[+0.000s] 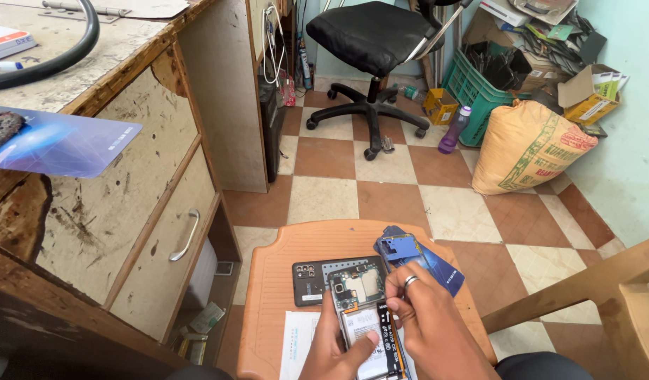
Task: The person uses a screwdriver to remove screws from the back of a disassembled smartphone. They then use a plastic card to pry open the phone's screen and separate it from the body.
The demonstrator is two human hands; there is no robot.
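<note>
- Two hands of mine hold one open phone over the orange stool.
- My left hand grips it from below, thumb on its battery.
- My right hand pinches its right edge.
- A black back cover and blue cards lie just behind.

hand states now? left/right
Left hand: shut on the opened phone, thumb on its battery.
Right hand: fingertips pinched at the phone's edge; contents cannot be told.

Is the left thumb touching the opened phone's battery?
Touching: the head view shows the left hand cradling the opened phone, thumb pressed flat on its battery.
</note>
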